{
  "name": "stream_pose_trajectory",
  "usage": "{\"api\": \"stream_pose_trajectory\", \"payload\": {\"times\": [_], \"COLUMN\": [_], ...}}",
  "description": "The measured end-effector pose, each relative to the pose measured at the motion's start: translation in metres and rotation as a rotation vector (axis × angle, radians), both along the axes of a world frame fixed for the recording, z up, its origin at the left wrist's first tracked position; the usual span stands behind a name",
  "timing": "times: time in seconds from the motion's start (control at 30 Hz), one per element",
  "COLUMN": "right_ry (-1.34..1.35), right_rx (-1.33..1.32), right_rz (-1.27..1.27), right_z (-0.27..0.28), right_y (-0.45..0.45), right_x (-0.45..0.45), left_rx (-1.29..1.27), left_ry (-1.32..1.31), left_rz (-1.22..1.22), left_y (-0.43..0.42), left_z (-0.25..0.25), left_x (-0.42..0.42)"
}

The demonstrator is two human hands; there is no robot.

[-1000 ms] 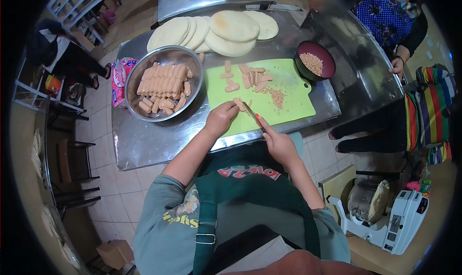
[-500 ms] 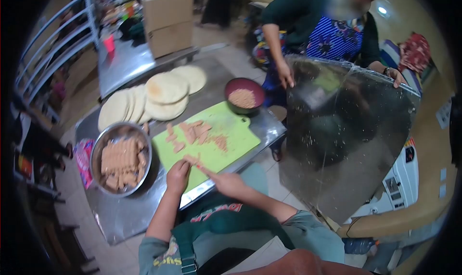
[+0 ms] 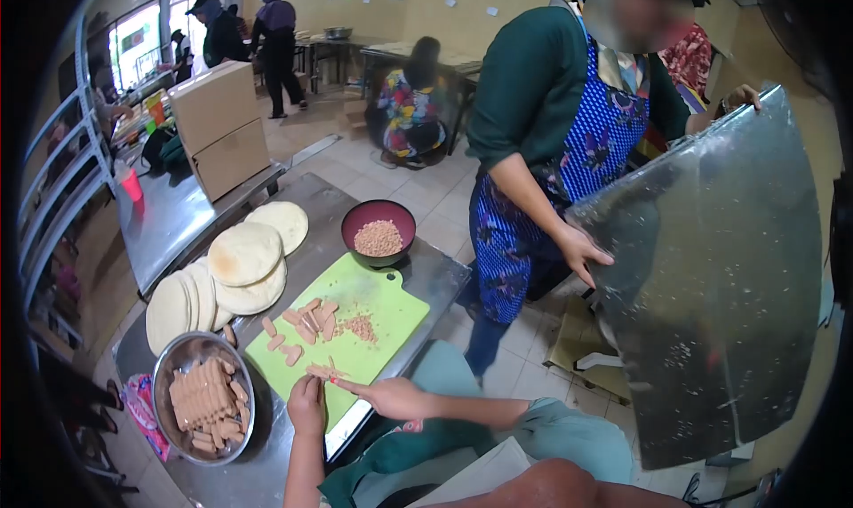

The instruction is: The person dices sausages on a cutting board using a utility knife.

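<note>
Near the close edge of a green cutting board (image 3: 382, 305), my left hand (image 3: 306, 406) is closed around cut sausage strips (image 3: 327, 370), which poke out past its fingers. My right hand (image 3: 395, 399) comes in from the right, its index finger stretched to the strips. A small red spot shows at that fingertip; whatever this hand grips is hidden. Sausage pieces (image 3: 309, 320) and a patch of fine crumbs (image 3: 361, 328) lie farther up the board. On the left, a metal bowl (image 3: 249, 401) holds many sausages (image 3: 209, 397).
Flatbreads (image 3: 244, 252) overlap behind the board, beside a dark red bowl (image 3: 404, 241) of chopped bits. To the right a person (image 3: 533, 108) in a blue patterned apron holds a large dark sheet (image 3: 711, 277) close to the table. Cardboard boxes (image 3: 218, 126) stand at the back left.
My view has tilted up and swung, bringing more of the room into sight. The person has shifted the dark sheet to the right. My hands stay together at the board's near edge.
</note>
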State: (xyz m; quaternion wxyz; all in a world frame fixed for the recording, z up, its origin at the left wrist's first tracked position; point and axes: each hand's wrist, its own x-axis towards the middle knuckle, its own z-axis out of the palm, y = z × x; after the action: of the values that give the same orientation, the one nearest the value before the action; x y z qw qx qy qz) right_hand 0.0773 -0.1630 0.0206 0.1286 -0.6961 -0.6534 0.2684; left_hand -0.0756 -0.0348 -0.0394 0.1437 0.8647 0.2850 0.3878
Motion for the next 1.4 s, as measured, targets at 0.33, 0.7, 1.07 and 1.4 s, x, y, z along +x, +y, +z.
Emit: {"api": "stream_pose_trajectory", "payload": {"times": [0.33, 0.7, 1.07, 1.4], "right_ry": [0.022, 0.050, 0.019, 0.042], "right_rx": [0.088, -0.008, -0.144, -0.194], "right_rz": [-0.011, -0.007, 0.001, -0.077], "right_z": [-0.033, -0.011, 0.007, 0.015], "right_y": [0.007, 0.009, -0.004, -0.034], "right_x": [-0.002, 0.000, 0.007, 0.024], "left_rx": [-0.024, -0.017, -0.007, -0.010], "left_ry": [0.034, 0.103, 0.113, 0.080], "left_rz": [-0.004, 0.055, 0.078, 0.027], "left_y": [0.001, 0.000, 0.001, 0.002], "left_z": [-0.001, -0.002, 0.000, 0.001], "left_x": [-0.001, -0.003, -0.002, -0.002]}}
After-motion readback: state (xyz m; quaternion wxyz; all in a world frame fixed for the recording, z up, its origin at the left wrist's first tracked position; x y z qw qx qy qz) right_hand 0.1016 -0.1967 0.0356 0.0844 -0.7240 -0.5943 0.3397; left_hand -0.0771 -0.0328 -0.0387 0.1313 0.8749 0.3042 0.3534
